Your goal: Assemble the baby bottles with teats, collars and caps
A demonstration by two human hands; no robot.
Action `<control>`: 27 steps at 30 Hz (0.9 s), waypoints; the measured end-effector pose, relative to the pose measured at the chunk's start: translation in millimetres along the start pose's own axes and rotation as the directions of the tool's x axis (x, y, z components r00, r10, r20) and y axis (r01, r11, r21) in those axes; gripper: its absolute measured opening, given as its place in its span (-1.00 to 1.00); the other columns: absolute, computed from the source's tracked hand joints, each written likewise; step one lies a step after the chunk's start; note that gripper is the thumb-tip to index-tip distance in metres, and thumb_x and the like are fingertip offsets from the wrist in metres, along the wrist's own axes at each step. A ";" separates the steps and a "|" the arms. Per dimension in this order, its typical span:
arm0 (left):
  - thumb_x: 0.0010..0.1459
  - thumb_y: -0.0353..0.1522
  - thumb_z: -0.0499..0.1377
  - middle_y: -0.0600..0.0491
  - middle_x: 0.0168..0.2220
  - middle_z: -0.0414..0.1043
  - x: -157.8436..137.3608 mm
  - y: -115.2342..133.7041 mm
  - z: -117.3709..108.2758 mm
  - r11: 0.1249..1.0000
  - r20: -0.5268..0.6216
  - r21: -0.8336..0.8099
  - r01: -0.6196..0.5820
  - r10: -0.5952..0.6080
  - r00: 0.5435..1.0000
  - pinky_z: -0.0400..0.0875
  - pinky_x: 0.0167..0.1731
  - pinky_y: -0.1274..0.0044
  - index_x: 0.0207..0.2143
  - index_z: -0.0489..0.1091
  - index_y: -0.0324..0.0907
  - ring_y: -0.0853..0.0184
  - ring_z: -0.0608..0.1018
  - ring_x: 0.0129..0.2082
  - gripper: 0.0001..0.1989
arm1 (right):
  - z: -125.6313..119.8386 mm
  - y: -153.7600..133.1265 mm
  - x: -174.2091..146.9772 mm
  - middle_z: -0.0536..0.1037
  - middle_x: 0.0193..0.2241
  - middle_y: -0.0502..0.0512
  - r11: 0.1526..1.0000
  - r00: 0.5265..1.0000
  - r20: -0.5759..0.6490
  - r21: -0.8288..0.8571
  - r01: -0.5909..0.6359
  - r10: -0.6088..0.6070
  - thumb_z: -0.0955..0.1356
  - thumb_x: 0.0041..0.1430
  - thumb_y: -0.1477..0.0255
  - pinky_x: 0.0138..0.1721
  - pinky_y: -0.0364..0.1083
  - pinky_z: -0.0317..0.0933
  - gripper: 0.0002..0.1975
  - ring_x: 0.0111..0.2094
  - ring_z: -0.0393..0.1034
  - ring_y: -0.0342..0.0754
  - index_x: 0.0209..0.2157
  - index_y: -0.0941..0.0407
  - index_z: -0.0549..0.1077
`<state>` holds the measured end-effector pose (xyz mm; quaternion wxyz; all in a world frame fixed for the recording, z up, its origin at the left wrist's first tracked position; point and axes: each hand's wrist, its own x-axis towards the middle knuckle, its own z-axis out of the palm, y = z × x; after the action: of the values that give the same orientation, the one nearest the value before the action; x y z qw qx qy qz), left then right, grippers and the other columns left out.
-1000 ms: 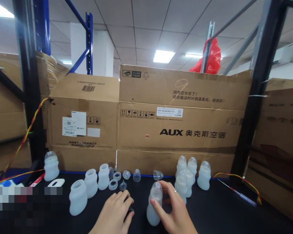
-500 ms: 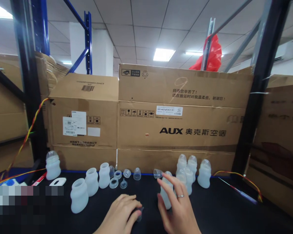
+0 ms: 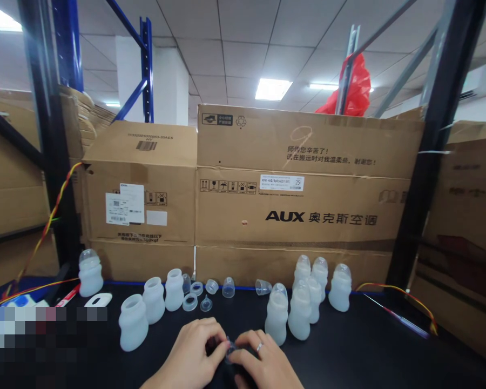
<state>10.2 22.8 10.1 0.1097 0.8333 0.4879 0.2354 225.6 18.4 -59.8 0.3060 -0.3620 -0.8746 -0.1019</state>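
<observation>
We're working with both hands close together, on one piece. Our left hand (image 3: pixel 198 348) is pinching a small clear part (image 3: pixel 229 354) between thumb and forefinger; our right hand (image 3: pixel 261 359) is resting fingertips against it, but we can't tell whether its thumb is gripping too. Fingers are hiding most of the part, so its exact shape is staying unclear.

Taking the part as clock centre: a clear nipple-shaped piece (image 3: pixel 206 304) is lying at 11, a clear ring (image 3: pixel 190 308) between 10 and 11, a clear cap (image 3: pixel 228 289) at 12. Open bottles (image 3: pixel 133 327) are standing toward 10, a group of capped bottles (image 3: pixel 276 319) toward 2.

For good handling, we're advising a light pinch, since thin plastic is probably flexing and slipping: left steadying the edge, right adjusting, both working low over the black surface (image 3: pixel 348 356).
</observation>
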 end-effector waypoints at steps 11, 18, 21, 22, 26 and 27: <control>0.37 -0.41 0.04 -0.06 -0.16 0.60 8.1 -19.1 -15.8 0.983 -0.106 0.175 0.052 -0.034 0.994 0.44 -0.07 0.26 -0.22 0.55 -0.15 0.07 0.61 -0.09 -0.73 | 10.6 3.5 -5.9 0.65 0.09 0.10 0.992 0.985 0.157 0.091 -0.085 0.070 0.59 0.08 0.42 -0.06 0.03 0.47 -0.52 0.01 0.59 0.22 0.05 -0.14 0.58; 0.41 -0.33 0.04 -0.12 0.23 0.43 14.1 -46.1 -10.0 0.973 -0.155 0.179 0.144 -0.117 0.981 0.41 0.15 0.26 0.12 0.44 -0.18 0.07 0.51 0.22 -0.67 | 5.0 -0.5 -1.3 0.65 0.10 0.10 0.992 0.973 0.216 0.067 -0.103 0.087 0.54 0.10 0.47 -0.02 0.05 0.46 -0.51 0.03 0.57 0.22 0.07 -0.11 0.57; 0.39 -0.32 0.06 -0.11 0.24 0.43 14.2 -44.6 -7.2 0.972 -0.129 0.170 0.160 -0.139 0.982 0.46 0.11 0.30 0.21 0.36 -0.19 0.09 0.53 0.22 -0.61 | -2.5 -4.8 1.3 0.64 0.12 0.14 0.985 0.963 0.228 0.057 -0.163 0.146 0.51 0.06 0.53 0.00 0.10 0.46 -0.45 0.06 0.55 0.27 0.11 -0.08 0.56; 0.39 -0.32 0.06 -0.10 0.23 0.44 14.1 -43.7 -7.2 0.972 -0.121 0.169 0.165 -0.146 0.982 0.46 0.11 0.30 0.23 0.35 -0.18 0.09 0.54 0.22 -0.59 | -5.1 -5.8 1.7 0.63 0.13 0.15 0.981 0.960 0.222 0.058 -0.185 0.168 0.49 0.05 0.55 0.02 0.11 0.45 -0.43 0.07 0.54 0.27 0.12 -0.07 0.55; 0.36 -0.28 0.06 -0.14 0.16 0.47 13.5 -40.8 -10.0 0.959 -0.117 0.185 0.215 -0.196 0.974 0.49 0.03 0.23 0.19 0.37 -0.20 0.00 0.58 0.16 -0.59 | -15.2 -7.0 1.5 0.60 0.16 0.21 0.967 0.955 0.185 0.060 -0.248 0.233 0.43 0.05 0.58 0.05 0.11 0.44 -0.39 0.10 0.53 0.26 0.16 -0.02 0.54; 0.36 -0.27 0.05 -0.17 0.16 0.46 13.4 -40.4 -10.8 0.954 -0.123 0.190 0.232 -0.211 0.970 0.49 0.01 0.21 0.19 0.38 -0.22 -0.03 0.59 0.14 -0.58 | -17.8 -6.5 1.0 0.59 0.16 0.21 0.965 0.955 0.173 0.062 -0.256 0.242 0.43 0.06 0.58 0.06 0.11 0.44 -0.40 0.09 0.53 0.25 0.16 -0.02 0.55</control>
<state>-20.5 54.1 6.6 0.0249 0.7671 0.6048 0.2125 228.7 7.2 -44.9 0.2583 -0.4635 -0.8476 0.0045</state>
